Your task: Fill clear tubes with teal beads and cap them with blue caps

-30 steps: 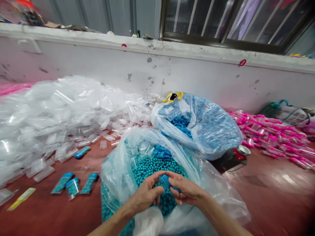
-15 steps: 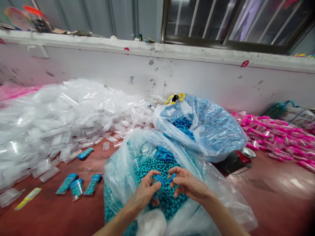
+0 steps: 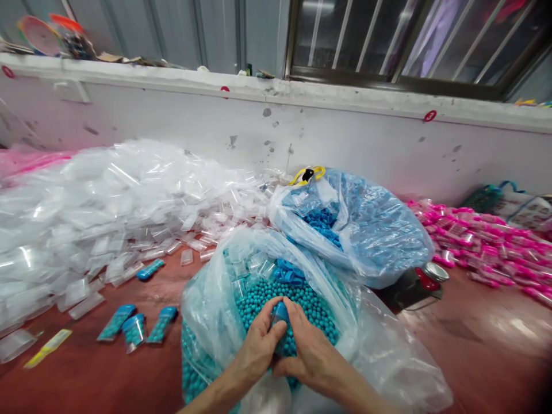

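a small blue cap [image 3: 281,313] is pinched between the left hand [image 3: 259,348] and the right hand [image 3: 311,356], both grips pressed together around it, the fingertips meeting on top of the teal beads [image 3: 302,299]. the cap is held right at the surface of those beads, inside the open clear plastic bag [image 3: 211,299] in the middle of the red table [image 3: 474,339]. a cluster of loose blue caps [image 3: 288,271] is seen at the far side of the beads in the same bag. just behind this bag a second bag of blue pieces [image 3: 371,224] is found, with a yellow clip [image 3: 307,173] at its top. to the left of the bead bag three filled blue packets [image 3: 135,325] are laid, and beyond them a large heap of empty clear pouches [image 3: 99,207]. to the right of the bead bag, well apart, a pile of pink packets [image 3: 487,247] is spread along the wall.
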### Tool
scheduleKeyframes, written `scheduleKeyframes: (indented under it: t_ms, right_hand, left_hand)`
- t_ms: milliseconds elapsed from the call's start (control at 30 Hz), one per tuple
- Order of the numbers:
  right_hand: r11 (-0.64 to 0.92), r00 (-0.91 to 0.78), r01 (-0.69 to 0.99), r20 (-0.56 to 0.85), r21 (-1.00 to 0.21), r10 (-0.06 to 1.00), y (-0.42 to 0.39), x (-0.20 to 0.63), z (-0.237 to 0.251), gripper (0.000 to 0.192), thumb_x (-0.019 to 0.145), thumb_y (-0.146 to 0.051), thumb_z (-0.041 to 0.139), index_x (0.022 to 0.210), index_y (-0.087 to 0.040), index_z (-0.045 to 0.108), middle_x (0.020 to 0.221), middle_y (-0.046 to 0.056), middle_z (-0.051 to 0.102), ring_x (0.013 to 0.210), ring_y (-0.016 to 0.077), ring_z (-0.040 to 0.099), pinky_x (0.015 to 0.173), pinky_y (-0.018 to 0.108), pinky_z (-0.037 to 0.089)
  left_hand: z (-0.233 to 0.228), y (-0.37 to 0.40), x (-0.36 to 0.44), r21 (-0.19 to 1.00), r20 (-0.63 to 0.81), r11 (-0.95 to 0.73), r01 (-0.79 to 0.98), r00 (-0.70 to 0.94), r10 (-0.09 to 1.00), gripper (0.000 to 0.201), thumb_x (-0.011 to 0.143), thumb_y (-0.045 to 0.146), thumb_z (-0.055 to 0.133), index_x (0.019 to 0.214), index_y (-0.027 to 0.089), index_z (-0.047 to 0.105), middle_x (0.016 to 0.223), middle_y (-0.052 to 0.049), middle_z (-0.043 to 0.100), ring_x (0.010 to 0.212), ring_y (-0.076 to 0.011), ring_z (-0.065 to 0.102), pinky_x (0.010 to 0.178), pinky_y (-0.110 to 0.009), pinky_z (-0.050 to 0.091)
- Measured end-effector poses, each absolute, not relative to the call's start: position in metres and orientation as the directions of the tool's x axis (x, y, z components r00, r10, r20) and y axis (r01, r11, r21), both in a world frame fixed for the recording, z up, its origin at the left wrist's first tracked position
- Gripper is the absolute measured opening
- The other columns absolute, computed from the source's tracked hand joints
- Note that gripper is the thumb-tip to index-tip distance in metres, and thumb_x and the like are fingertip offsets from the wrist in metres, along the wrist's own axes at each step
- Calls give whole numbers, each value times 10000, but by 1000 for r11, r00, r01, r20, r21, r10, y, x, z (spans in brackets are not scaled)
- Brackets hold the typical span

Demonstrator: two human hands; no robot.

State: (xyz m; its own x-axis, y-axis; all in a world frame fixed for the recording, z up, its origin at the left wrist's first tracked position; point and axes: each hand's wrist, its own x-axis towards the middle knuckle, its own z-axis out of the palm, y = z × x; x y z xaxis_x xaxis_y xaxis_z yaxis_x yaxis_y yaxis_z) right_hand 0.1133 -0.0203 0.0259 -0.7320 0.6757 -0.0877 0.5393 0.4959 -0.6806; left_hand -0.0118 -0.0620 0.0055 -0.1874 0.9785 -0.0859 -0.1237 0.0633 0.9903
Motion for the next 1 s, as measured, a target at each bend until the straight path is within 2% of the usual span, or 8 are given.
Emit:
scheduleKeyframes:
  t_ms: [100,267,433,600,733,800,900,1000]
  right_hand:
    - [522,-672,531,44,-667,740,-25,108,16,769,632,-252,610,1305,-110,266,1220,181,442,1105,297,466,873,433,418]
    - [578,-594,492,234,-651,770,-32,104,-7,727,614,-261,611,1253,-135,287,1132,182,483,977,315,542,792,445,453]
    - [531,-569,496,205,-687,796,-36,102,-18,790,606,-346,646,1270,-120,282,1149,205,469,994,344,524,806,449,441]
    - [471,-666,482,40,-739,745,-35,100,-6,806,648,-273,609,1339,-144,215,1268,172,398,1095,290,467,871,387,408]
    - [485,-781,465,-85,-741,619,-24,110,3,744,711,-282,575,1358,-189,219,1260,115,434,1092,239,470,907,351,368]
    - [492,-786,473,-98,-731,610,-17,115,3,605,757,-272,525,1319,-183,321,1185,102,505,1043,223,503,900,334,367]
    - [528,-799,467,-82,-709,596,-12,116,-1,445,792,-254,476,1229,-172,455,1065,84,583,974,210,539,849,306,394]
    - [554,-799,477,-73,-682,598,-10,112,-2,366,796,-250,472,1153,-192,529,958,57,631,902,198,569,806,288,408]
  left_hand:
    - [10,-63,-12,989,-85,64,-134,-156,984,356,744,277,505,1082,172,469,841,-6,584,759,-134,522,728,-247,398]
    - [15,-64,-4,984,-140,112,-139,-211,967,217,755,297,493,941,187,497,692,36,549,647,-111,505,613,-212,387]
    - [11,-61,1,995,-90,100,21,-276,957,137,762,247,449,876,192,500,714,19,562,671,-127,517,632,-218,395]
    - [18,-67,-14,923,-43,124,364,-224,974,178,791,232,398,932,202,503,737,3,587,680,-148,541,655,-237,397]
    - [32,-89,-67,654,-63,259,711,-290,955,332,829,277,358,1139,219,463,757,-16,626,702,-186,579,664,-273,398]
    - [40,-101,-96,398,-12,381,835,-410,912,355,840,273,342,1166,215,470,887,-61,633,786,-223,583,682,-307,398]
    - [46,-106,-119,28,202,508,861,-503,841,350,837,269,363,1131,170,524,939,-120,606,872,-276,546,708,-348,389]
    - [36,-91,-110,-62,252,448,892,-420,872,305,858,273,334,1002,181,587,803,-88,602,773,-237,547,676,-322,389]
